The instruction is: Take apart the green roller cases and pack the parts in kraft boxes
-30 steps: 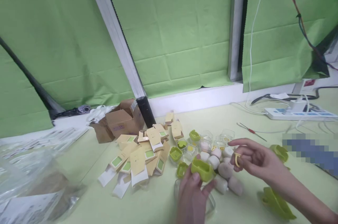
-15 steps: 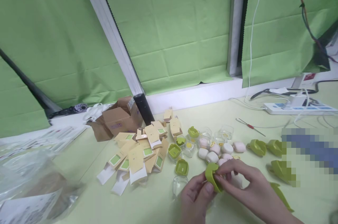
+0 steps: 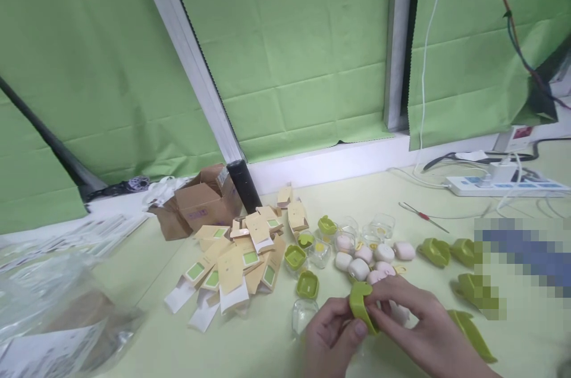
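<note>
Between my two hands is a curved green plastic cover (image 3: 362,306), tilted on its side. My left hand (image 3: 332,336) pinches its lower left part with thumb and fingers. On the opposite edge, the fingers of my right hand (image 3: 414,315) are closed; they partly hide the cover. Just behind my hands lie several small rounded pink and white cases (image 3: 359,269). To the left of them are another green cover (image 3: 307,284) and a clear plastic shell (image 3: 304,314). More green covers (image 3: 470,333) rest to the right of my right hand.
A pile of yellowish card boxes (image 3: 229,268) spreads across the left middle of the table. Behind it stand an open brown carton (image 3: 198,199) and a black cylinder (image 3: 243,186). A red-handled tool (image 3: 423,216) and a white power strip (image 3: 468,186) lie back right. Plastic bags (image 3: 57,306) occupy the left.
Both hands have shifted slightly down in the picture with the green cover between them. The cover has turned a little. The things on the table have stayed in place.
</note>
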Available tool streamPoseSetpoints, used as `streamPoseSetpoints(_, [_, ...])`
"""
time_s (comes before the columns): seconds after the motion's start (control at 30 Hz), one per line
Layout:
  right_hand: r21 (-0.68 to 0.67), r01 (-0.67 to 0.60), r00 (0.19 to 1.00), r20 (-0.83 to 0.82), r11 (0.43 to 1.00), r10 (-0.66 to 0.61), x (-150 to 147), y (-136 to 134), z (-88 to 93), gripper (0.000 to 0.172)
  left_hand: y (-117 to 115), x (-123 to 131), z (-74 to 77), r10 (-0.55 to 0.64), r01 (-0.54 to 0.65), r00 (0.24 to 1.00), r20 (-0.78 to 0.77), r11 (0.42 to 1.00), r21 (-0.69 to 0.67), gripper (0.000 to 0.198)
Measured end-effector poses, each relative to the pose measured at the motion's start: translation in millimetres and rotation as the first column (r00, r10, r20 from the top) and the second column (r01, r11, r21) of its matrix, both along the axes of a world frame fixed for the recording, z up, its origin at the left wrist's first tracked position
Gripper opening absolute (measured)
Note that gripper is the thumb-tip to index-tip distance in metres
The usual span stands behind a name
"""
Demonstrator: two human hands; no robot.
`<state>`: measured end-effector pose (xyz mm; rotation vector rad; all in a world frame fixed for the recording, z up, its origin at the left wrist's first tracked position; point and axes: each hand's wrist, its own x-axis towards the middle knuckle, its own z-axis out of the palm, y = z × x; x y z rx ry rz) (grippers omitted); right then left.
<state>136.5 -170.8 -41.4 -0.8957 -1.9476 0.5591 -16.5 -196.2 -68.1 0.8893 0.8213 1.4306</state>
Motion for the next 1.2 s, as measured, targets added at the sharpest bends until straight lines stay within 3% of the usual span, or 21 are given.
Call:
streamPoseSetpoints(0.23, [-0.154,-0.019,1.000,0.021,0.988,0.022,-2.0,2.0,3.1,0.014,-1.9,0.2,10.0,0.133,-0.133,0.991,-0.020,0.991,-0.019,0.028])
streamPoseSetpoints(0.37, [-0.167,-0.030,0.999,0.014,0.986,0.032,-1.4,0.8,3.9,0.014,-2.5,0.5,8.9,0.087,-0.089,0.996,-0.030,0.992,-0.085,0.037])
streamPoseSetpoints(0.57, [-0.063,-0.013,1.000,-0.022,0.998,0.011,-2.9,-1.2,-3.7,0.017,-4.7,-4.2,7.9,0.022,-0.027,0.990,-0.138,0.999,-0.038,0.037])
streamPoseSetpoints(0.83, [-0.182,-0.092,0.995,0.026,0.979,0.099,11.8,-1.6,19.0,0.010,-0.9,-7.3,-0.8,0.078,-0.082,0.972,-0.224,0.997,-0.011,0.019])
streamPoseSetpoints(0.9, [-0.121,-0.095,0.991,0.082,0.988,0.105,16.8,-3.3,24.2,0.033,-1.6,-5.5,-3.7,0.076,-0.082,0.957,-0.279,0.997,-0.009,0.018])
streamPoseSetpoints(0.97, [-0.038,-0.175,0.959,0.220,0.984,0.179,19.2,-2.5,26.7,0.057,-3.0,-4.4,-4.5,0.054,-0.062,0.939,-0.340,0.998,-0.013,0.019])
streamPoseSetpoints(1.0, [-0.003,-0.242,0.926,0.297,0.970,0.232,19.4,-1.0,26.6,0.060,-3.6,-4.4,-4.1,0.041,-0.049,0.926,-0.376,0.999,-0.012,0.019])
streamPoseSetpoints(1.1, [0.092,-0.381,0.844,0.440,0.920,0.306,18.4,5.1,22.2,0.045,-4.6,-5.6,-0.3,0.053,-0.050,0.851,-0.523,0.999,0.021,0.018])
streamPoseSetpoints(1.2, [0.171,-0.349,0.856,0.457,0.921,0.240,19.1,8.3,17.1,0.041,-3.9,-4.0,3.6,0.142,-0.094,0.712,-0.688,0.990,0.106,0.021])
